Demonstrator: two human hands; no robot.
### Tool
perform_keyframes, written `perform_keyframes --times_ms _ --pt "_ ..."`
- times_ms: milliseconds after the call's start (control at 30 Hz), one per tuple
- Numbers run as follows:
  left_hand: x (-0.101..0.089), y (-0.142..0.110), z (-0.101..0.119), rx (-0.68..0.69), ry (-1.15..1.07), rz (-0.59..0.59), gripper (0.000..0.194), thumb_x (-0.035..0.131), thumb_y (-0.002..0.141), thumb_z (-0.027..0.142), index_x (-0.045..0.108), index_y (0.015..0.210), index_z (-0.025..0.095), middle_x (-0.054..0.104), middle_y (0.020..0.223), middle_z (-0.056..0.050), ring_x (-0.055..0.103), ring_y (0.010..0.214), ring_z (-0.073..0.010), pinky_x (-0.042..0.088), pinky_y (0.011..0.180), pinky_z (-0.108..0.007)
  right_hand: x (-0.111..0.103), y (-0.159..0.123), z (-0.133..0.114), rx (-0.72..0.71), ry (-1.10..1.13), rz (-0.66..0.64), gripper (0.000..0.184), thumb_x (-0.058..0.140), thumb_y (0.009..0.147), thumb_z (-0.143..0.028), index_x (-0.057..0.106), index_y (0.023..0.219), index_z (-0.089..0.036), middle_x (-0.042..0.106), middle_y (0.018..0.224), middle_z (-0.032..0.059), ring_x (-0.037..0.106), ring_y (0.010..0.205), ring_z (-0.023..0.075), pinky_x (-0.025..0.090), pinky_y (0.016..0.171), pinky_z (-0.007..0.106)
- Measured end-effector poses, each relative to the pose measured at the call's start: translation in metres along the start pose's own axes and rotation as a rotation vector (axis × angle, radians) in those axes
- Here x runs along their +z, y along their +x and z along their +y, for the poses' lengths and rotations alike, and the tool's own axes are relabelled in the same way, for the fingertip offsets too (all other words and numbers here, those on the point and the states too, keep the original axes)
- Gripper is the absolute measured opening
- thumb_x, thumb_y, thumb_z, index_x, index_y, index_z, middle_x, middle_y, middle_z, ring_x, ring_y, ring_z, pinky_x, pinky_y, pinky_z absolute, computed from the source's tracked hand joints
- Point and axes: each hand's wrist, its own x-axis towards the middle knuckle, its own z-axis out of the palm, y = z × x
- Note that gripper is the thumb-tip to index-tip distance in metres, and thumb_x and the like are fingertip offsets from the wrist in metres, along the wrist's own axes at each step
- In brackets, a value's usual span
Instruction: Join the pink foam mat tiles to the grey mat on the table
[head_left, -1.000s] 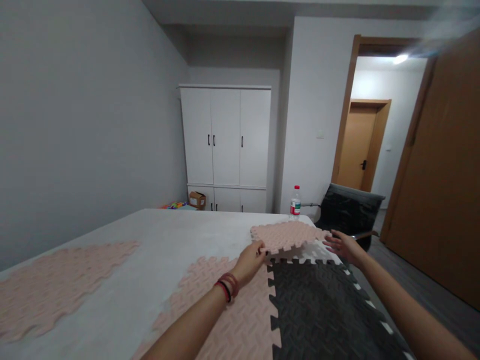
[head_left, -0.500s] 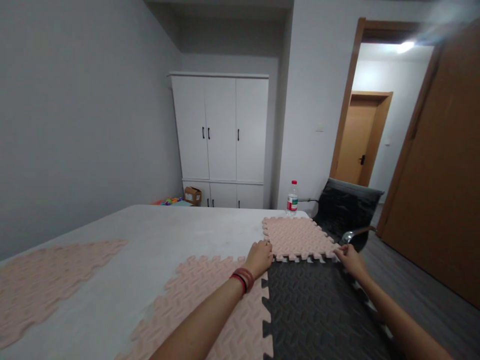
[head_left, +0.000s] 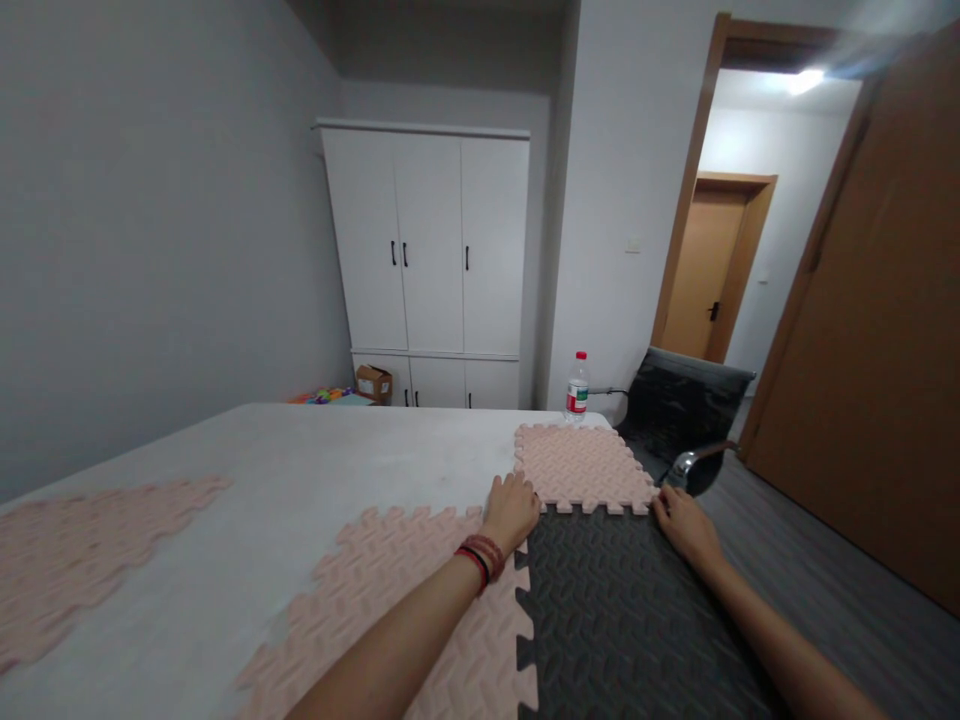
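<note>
A pink foam mat tile [head_left: 585, 462] with toothed edges lies at the far right of the table, its near edge meeting a black foam mat tile [head_left: 630, 610]. My left hand [head_left: 512, 510], wearing red and dark wristbands, is closed at the pink tile's near left corner; its fingertips are partly hidden. At the near right corner, my right hand [head_left: 684, 522] pinches the same tile's edge. Left of the black tile, a larger pink foam mat tile [head_left: 397, 590] lies partly beneath my left forearm. Teeth along these two tiles' shared edge are interlocked.
Another pink foam mat [head_left: 82, 560] lies on the left of the white table [head_left: 300, 455]. A water bottle [head_left: 577, 388] with a red cap stands behind the far tile. A black chair [head_left: 675, 410] is beside the table's right edge. White cabinets [head_left: 431, 250] stand beyond.
The view has shifted slightly, moving the scene left and up. Both hands remain at the far pink tile's near corners. The pale gaps between its near teeth no longer show.
</note>
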Motion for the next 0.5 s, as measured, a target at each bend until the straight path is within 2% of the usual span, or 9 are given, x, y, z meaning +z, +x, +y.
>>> perform_keyframes --times_ms 200,300,400,500 --pt "-0.002 -0.006 0.006 0.004 -0.01 0.018 0.034 0.04 0.089 0.034 0.057 0.106 0.01 0.055 0.113 -0.019 0.049 0.103 -0.0302 0.037 0.086 -0.048 0.002 0.002 0.0 0.006 -0.021 -0.025 0.03 0.03 0.09 -0.037 0.054 0.093 -0.02 0.058 0.095 0.008 0.055 0.092 0.0188 0.039 0.079 0.028" --pt "-0.004 -0.006 0.009 0.059 -0.028 0.007 0.036 0.04 0.088 0.03 0.051 0.116 0.011 0.052 0.116 -0.019 0.045 0.109 -0.0322 0.033 0.09 -0.051 0.005 0.003 0.001 0.048 -0.035 -0.032 0.034 0.032 0.089 -0.037 0.055 0.104 -0.017 0.057 0.102 0.0115 0.054 0.096 0.0216 0.04 0.082 0.031" --pt "-0.007 -0.001 0.01 0.213 -0.074 -0.035 0.037 0.038 0.088 0.021 0.048 0.123 0.025 0.052 0.122 -0.01 0.045 0.112 -0.0255 0.03 0.096 -0.046 0.006 0.007 0.001 0.068 -0.052 -0.045 0.044 0.032 0.088 -0.034 0.042 0.128 -0.016 0.046 0.127 0.016 0.045 0.115 0.0258 0.037 0.091 0.036" --pt "-0.008 0.006 0.009 0.357 -0.123 -0.106 0.039 0.04 0.086 0.017 0.05 0.12 0.034 0.059 0.113 -0.003 0.052 0.105 -0.0189 0.038 0.088 -0.034 0.007 0.015 -0.006 -0.013 -0.058 -0.196 0.049 0.029 0.088 -0.023 0.034 0.136 -0.02 0.031 0.144 0.0095 0.029 0.131 0.0213 0.028 0.101 0.036"
